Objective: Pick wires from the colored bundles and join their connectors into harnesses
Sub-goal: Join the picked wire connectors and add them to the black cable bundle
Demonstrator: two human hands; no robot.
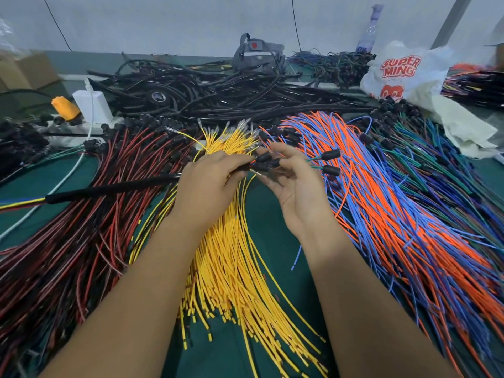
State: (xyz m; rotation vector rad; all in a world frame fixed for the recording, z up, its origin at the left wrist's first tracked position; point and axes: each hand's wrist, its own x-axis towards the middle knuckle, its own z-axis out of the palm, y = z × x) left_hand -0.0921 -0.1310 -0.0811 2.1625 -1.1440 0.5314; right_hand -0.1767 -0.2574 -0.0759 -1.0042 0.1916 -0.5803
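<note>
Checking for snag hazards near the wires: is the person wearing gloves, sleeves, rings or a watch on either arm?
None visible. The left hand and right hand are bare, without gloves or rings, and both forearms are uncovered as far as the frame's lower edge, with no watch or strap at the wrists.

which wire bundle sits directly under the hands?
The yellow bundle, fanned out on the green table between the forearms. The red/black bundle lies off to the left, the orange/blue bundle to the right.

The connectors (266, 162) between the hands are partly hidden by fingers (240, 170). The red wires (68, 241) and orange wires (436, 255) are cut off at the near edges.
</note>
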